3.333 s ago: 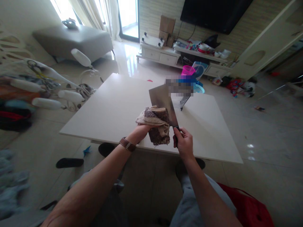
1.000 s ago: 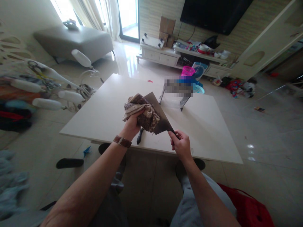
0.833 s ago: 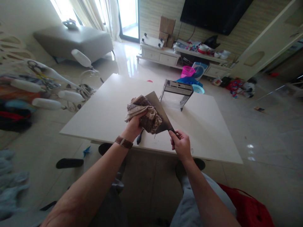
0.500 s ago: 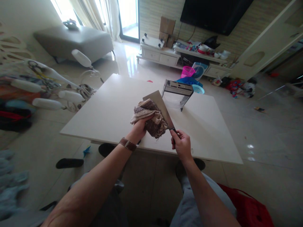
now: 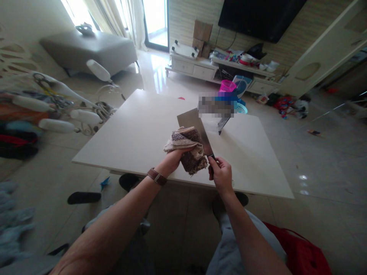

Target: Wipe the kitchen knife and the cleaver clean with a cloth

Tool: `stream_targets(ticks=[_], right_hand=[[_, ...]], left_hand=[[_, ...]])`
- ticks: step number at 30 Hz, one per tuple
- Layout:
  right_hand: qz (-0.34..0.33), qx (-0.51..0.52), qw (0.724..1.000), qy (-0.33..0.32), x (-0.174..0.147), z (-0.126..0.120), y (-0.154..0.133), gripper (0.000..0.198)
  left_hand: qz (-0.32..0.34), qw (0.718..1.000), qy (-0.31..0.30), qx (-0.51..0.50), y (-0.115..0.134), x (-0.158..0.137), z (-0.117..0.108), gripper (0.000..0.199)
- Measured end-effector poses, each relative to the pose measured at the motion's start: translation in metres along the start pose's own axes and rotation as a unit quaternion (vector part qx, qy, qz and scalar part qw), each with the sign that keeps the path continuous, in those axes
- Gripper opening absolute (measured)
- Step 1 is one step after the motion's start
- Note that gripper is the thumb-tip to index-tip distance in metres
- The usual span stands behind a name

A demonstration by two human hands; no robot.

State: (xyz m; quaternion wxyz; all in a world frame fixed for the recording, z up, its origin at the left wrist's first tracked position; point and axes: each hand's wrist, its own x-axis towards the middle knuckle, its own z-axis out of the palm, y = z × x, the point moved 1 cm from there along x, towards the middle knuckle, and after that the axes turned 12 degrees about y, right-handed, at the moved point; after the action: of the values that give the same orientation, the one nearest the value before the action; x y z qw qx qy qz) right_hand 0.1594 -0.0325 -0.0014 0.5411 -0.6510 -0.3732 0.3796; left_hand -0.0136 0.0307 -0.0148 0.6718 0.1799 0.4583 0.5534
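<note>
My right hand (image 5: 221,173) is closed around the dark handle of a cleaver (image 5: 197,120), whose broad metal blade points up and to the left above the table. A folded brown and beige cloth (image 5: 186,147) is gripped in my left hand (image 5: 173,160), with the fingers mostly hidden by it. The cloth lies against the left, lower part of the blade and covers some of it. Both hands are over the near part of the white table (image 5: 129,133).
Beyond the blade stands a knife-block-like stand (image 5: 223,126), its top blurred out. A light blue basket (image 5: 241,108) and a pink basket (image 5: 228,86) are behind the table. A chandelier with white lamp shades (image 5: 99,70) is at left, a red bag (image 5: 304,248) at lower right.
My left hand and the cloth have slid down and slightly right along the blade, toward the handle. The cleaver has shifted slightly right; my right hand keeps its grip.
</note>
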Motion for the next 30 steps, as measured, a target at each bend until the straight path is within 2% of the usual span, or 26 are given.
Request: stream_targets(ticks=[5, 23, 28, 30], right_hand=[[-0.002, 0.005, 1.0, 0.003, 0.0, 0.0, 0.0, 0.047], [0.012, 0.019, 0.999, 0.023, 0.004, -0.001, -0.003, 0.049], [0.005, 0.014, 1.0, 0.023, 0.004, -0.002, -0.004, 0.049], [0.0, 0.016, 1.0, 0.02, 0.004, -0.002, -0.005, 0.048]], left_hand=[[0.023, 0.999, 0.004, 0.032, -0.004, 0.001, -0.003, 0.053], [0.053, 0.992, -0.028, 0.108, -0.003, -0.013, 0.001, 0.05], [0.062, 0.994, -0.037, 0.085, -0.001, -0.016, 0.004, 0.061], [0.061, 0.994, -0.048, 0.076, -0.002, -0.015, 0.003, 0.058]])
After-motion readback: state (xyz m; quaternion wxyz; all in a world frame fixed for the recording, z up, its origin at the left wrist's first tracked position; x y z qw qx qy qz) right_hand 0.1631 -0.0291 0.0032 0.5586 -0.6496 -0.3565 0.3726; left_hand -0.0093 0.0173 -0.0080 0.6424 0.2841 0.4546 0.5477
